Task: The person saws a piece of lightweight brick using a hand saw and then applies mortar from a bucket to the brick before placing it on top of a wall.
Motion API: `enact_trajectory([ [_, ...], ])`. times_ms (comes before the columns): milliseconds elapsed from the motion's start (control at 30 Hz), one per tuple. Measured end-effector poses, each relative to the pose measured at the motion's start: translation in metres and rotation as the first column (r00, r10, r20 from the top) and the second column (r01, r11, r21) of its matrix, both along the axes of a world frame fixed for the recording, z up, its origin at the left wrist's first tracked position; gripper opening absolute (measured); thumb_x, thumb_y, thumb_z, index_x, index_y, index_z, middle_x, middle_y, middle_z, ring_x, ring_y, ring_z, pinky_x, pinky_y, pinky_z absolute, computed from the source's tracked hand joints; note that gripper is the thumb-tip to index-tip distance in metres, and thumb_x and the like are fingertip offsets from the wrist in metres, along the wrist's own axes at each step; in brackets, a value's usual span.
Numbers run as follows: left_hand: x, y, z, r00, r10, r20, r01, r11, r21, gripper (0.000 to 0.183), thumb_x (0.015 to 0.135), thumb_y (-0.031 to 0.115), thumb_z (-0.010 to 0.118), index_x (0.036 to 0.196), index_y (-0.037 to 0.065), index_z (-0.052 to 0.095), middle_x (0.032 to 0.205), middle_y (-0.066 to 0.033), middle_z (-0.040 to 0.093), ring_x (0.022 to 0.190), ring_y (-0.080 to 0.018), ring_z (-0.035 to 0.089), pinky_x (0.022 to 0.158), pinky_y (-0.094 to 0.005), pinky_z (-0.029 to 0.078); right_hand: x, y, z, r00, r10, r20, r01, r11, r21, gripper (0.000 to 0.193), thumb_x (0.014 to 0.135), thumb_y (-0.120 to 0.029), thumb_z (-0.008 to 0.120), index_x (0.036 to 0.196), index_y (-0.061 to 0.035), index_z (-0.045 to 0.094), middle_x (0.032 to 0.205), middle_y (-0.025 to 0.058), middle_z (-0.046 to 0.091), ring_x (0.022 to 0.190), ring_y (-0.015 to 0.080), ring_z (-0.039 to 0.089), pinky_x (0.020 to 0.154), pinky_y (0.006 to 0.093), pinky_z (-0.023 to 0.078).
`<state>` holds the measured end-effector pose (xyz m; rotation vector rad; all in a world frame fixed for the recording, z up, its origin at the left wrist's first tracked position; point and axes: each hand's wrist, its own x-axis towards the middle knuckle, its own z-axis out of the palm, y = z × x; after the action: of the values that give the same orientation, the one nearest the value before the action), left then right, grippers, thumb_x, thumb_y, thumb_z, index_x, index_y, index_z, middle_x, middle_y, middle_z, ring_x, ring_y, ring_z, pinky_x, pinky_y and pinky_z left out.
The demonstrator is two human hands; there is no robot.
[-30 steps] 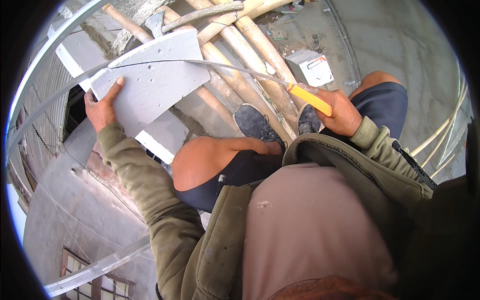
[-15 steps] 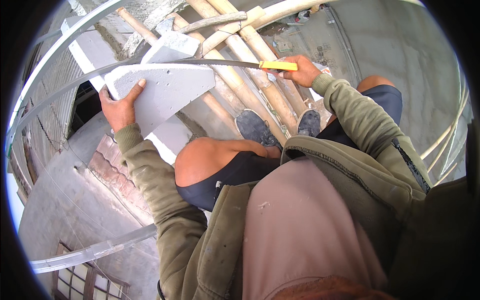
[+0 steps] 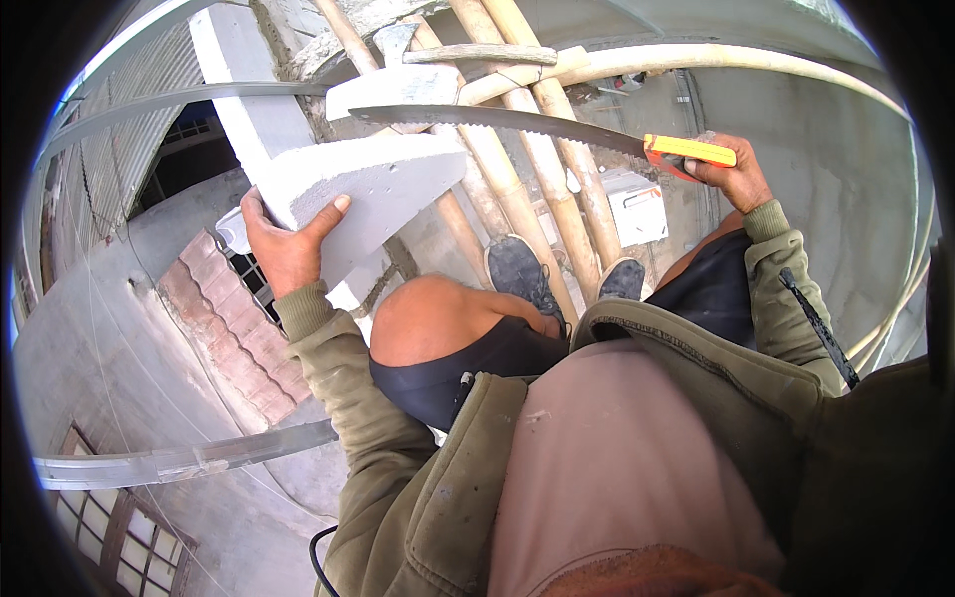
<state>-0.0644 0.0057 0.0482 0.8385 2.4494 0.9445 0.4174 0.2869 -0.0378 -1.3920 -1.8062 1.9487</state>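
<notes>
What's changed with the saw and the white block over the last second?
The saw has moved rightward and off the white block; its blade no longer lies along the block. The block's far piece has come apart and sits beyond it, near the hatchet. Nothing was let go: the left hand still holds the block, the right hand the saw.

The saw [image 3: 542, 126], dark-bladed with a yellow and orange handle, points left, teeth facing near; the pale, pitted block [image 3: 388, 194], tapering toward the right, is held on the blade's near side, left of the handle
</notes>
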Motion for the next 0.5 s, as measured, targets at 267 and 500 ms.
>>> enact_trajectory([
  [267,0.037,-0.025,0.001,0.929,0.267,0.255,-0.337,0.895,0.292,0.077,0.065,0.007,0.094,0.128,-0.005,0.051,0.118,-0.0192,0.063,0.108,-0.0283,0.064,0.099,-0.0417,0.051,-0.086,-0.017,-0.043,0.967,-0.24,-0.087,0.204,0.931,-0.303,0.011,0.088,-0.008,0.079,0.097,-0.0033,0.073,0.076,0.0001,0.064,0.057,0.0077,0.051,0.051,0.0269,0.04],
  [500,0.033,-0.072,-0.086,0.618,0.268,0.739,-0.636,0.724,0.269,0.066,0.081,0.009,0.08,0.139,-0.004,0.05,0.122,-0.0184,0.066,0.112,-0.0345,0.067,0.101,-0.0488,0.054,-0.143,-0.048,-0.151,0.858,-0.513,0.017,0.483,0.795,-0.367,0.043,0.085,-0.017,0.084,0.118,-0.0004,0.063,0.092,0.0099,0.071,0.076,0.0192,0.069,0.07,0.031,0.056],
])
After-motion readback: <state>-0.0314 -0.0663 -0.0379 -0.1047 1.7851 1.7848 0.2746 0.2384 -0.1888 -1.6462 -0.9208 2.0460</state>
